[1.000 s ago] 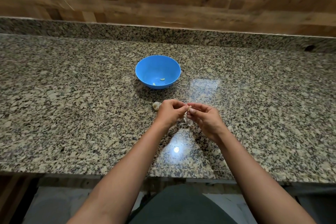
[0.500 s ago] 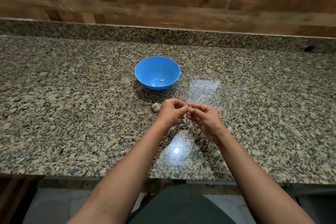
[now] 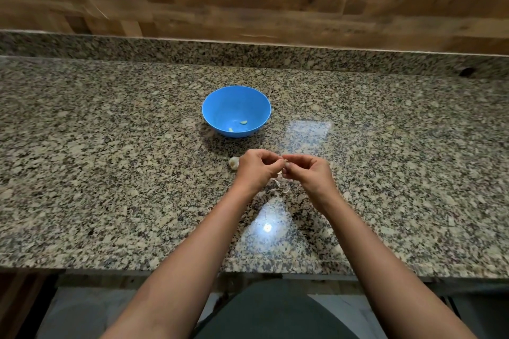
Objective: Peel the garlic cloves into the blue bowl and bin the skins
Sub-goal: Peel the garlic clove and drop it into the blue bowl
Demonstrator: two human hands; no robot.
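Two hands, left hand [image 3: 257, 170] and right hand [image 3: 309, 173], fingertips together, each grip pinching one garlic clove [image 3: 286, 164].

blue bowl [image 3: 217, 107], speckled granite counter [image 3: 110, 173], brown wood wall [image 3: 248, 14].

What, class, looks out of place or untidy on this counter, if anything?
Only the loose garlic skins stand out: they lie on the granite counter below the left hand and right hand, not binned. The blue bowl sits upright with two peeled pieces inside; nothing is spilled.
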